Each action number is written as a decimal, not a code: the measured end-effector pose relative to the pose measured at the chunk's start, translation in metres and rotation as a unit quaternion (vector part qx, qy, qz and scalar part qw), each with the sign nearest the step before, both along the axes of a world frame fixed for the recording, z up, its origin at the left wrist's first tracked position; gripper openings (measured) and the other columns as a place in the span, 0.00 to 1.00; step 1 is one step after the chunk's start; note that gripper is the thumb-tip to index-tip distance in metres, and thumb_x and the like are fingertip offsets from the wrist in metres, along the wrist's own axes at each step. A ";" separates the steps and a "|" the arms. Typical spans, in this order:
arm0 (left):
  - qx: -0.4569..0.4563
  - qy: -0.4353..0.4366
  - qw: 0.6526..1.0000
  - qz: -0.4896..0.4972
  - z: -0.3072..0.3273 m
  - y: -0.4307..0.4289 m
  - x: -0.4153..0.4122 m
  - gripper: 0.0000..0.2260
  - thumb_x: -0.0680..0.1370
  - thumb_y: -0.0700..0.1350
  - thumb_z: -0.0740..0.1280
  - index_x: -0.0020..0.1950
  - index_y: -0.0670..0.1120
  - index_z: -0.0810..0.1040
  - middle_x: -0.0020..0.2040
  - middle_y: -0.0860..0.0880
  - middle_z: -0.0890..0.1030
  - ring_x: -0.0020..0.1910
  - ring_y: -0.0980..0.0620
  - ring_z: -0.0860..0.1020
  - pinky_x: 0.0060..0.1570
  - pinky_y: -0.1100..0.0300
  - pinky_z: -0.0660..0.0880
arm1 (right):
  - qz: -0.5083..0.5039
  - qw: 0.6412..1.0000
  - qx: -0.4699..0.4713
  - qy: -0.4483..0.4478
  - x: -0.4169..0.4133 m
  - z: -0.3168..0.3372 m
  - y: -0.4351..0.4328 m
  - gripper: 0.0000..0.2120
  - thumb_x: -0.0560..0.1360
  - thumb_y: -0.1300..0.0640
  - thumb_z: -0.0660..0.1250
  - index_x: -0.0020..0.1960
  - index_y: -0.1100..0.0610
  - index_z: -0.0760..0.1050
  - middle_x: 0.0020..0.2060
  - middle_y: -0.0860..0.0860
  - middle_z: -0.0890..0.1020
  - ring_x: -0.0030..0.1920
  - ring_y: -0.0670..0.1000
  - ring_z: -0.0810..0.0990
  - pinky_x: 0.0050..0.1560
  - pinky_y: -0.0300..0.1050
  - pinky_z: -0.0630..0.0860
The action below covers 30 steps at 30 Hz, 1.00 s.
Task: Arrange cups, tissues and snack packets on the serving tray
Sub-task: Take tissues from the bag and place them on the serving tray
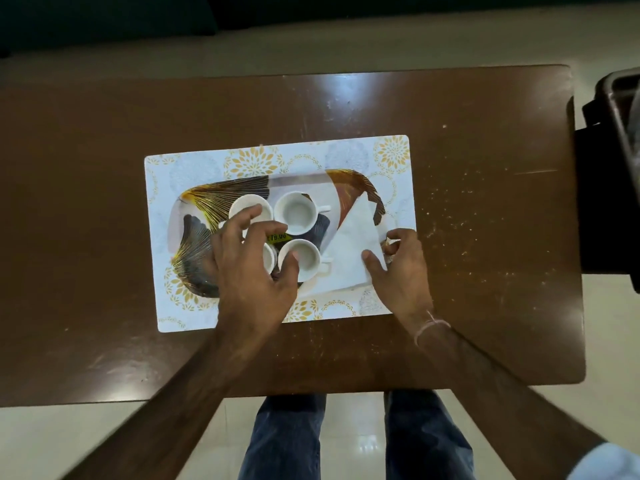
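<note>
A patterned serving tray (194, 206) lies on a white placemat (394, 161). Several small white cups stand on the tray: one at the back (295, 213), one in front (304, 259), and two others partly under my left hand. My left hand (249, 265) hovers over the cups with fingers spread, its thumb touching the front cup's rim. A folded white tissue (356, 237) lies on the tray's right part. My right hand (398, 271) pinches the tissue's near right corner between thumb and fingers. A yellow price sticker (277, 236) shows between the cups.
The placemat lies on a brown wooden table (104, 168) with crumbs scattered on its right side. A dark chair or bin (609, 168) stands off the table's right edge. My legs in jeans show below the front edge.
</note>
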State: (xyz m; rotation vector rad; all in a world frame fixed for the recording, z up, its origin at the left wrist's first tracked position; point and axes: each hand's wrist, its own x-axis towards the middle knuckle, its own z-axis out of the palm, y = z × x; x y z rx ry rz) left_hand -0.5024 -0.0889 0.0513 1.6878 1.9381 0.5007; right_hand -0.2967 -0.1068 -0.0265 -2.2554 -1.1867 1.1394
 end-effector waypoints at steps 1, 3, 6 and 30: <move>-0.007 -0.007 1.000 -0.001 -0.001 -0.001 0.004 0.14 0.73 0.47 0.72 0.58 0.46 0.81 0.70 0.45 0.73 0.70 0.43 0.68 0.67 0.38 0.65 | -0.002 1.000 0.007 -0.002 0.002 0.001 0.001 0.27 0.75 0.49 0.73 0.67 0.55 0.65 0.63 0.54 0.72 0.56 0.49 0.76 0.51 0.37 0.73; -0.015 -0.009 1.000 -0.005 -0.004 0.001 0.011 0.16 0.73 0.47 0.72 0.60 0.46 0.81 0.70 0.45 0.73 0.71 0.43 0.68 0.65 0.36 0.66 | -0.002 1.000 0.021 -0.005 0.008 0.003 0.004 0.27 0.75 0.47 0.71 0.68 0.56 0.65 0.63 0.54 0.71 0.56 0.49 0.75 0.49 0.37 0.73; 0.008 0.005 0.999 -0.033 -0.010 0.010 0.025 0.17 0.73 0.48 0.71 0.60 0.46 0.81 0.70 0.45 0.74 0.70 0.42 0.69 0.66 0.36 0.66 | 0.002 0.999 0.037 0.009 0.026 0.008 0.010 0.26 0.76 0.45 0.69 0.68 0.56 0.65 0.63 0.53 0.70 0.57 0.51 0.76 0.51 0.43 0.78; -0.040 -0.056 0.944 -0.323 -0.063 0.086 0.433 0.12 0.77 0.55 0.68 0.59 0.55 0.78 0.62 0.54 0.76 0.65 0.51 0.70 0.63 0.48 0.63 | -0.228 0.953 0.165 -0.113 0.405 0.031 -0.010 0.06 0.72 0.65 0.65 0.46 0.57 0.78 0.47 0.53 0.81 0.45 0.50 0.79 0.48 0.39 0.76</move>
